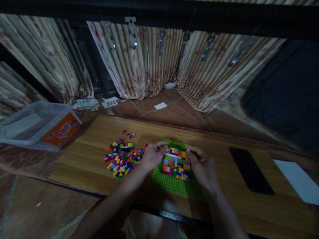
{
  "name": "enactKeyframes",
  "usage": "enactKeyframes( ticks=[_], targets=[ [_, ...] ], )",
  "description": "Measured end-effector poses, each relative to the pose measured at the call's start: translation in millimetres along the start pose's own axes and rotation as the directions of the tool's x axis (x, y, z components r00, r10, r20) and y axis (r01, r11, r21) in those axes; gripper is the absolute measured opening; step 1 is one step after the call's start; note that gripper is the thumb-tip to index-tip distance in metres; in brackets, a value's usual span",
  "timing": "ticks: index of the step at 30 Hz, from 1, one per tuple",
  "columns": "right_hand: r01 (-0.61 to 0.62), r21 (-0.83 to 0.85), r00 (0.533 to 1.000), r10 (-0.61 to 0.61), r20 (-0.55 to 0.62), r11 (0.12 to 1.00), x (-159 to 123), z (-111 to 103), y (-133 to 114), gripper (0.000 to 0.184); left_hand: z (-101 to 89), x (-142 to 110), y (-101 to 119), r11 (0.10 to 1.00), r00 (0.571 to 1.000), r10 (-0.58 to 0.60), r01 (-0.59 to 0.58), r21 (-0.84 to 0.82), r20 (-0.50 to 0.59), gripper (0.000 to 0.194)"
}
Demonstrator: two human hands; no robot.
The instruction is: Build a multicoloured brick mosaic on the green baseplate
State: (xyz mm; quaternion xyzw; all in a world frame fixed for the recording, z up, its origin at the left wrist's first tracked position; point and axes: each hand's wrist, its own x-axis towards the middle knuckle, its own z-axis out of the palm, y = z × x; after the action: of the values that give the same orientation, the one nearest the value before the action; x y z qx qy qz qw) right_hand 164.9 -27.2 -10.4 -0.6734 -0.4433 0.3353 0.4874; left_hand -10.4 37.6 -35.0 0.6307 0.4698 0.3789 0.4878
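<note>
A green baseplate [171, 187] lies on the wooden table, bearing a rectangular patch of colourful toy bricks [175, 164] set close together. My left hand [153, 155] is at the patch's upper left corner, thumb and forefinger closed together; whatever they pinch is hidden. At the upper right corner, my right hand [203, 166] has its thumb and fingers drawn into a pinch. A small whitish spot shows at those fingertips, too small to name. Left of the plate spreads a pile of loose bricks [122, 159], partly behind my left hand.
A black flat slab [251, 171] and a white sheet [297, 181] lie to the right. At the far left stands a clear plastic bin [37, 141] with an orange label. A few stray bricks [131, 135] sit beyond the pile. Striped curtains [157, 66] hang behind the table [87, 159].
</note>
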Motion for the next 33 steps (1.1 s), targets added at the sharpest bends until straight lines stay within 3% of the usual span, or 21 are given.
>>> enactKeyframes(
  ticks=[4,11,18,26,33],
  targets=[
    [0.050,-0.053,0.998,-0.049,0.029,0.997,0.3,-3.5,4.2,0.032,5.1,0.6,3.3,0.995,0.997,-0.056,0.059,-0.080,0.045,0.027],
    [0.285,-0.213,0.956,-0.260,0.138,0.934,-2.0,-2.0,-2.2,0.029,7.4,2.4,8.7,0.977,0.989,-0.149,0.148,-0.155,0.006,0.024],
    [0.287,-0.344,0.958,-0.260,0.124,0.894,-0.9,1.9,2.8,0.026,9.2,1.8,7.3,0.982,0.991,-0.135,0.133,-0.137,-0.007,0.024],
    [0.446,-0.491,0.893,-0.409,0.188,0.748,13.5,8.2,1.4,0.033,8.6,1.5,8.0,0.990,0.995,-0.100,0.100,-0.103,0.009,0.025],
    [0.417,-0.413,0.909,-0.379,0.174,0.810,15.4,9.8,5.4,0.033,8.5,0.9,9.8,0.993,0.995,-0.101,0.102,-0.059,0.012,0.026]
  ],
)
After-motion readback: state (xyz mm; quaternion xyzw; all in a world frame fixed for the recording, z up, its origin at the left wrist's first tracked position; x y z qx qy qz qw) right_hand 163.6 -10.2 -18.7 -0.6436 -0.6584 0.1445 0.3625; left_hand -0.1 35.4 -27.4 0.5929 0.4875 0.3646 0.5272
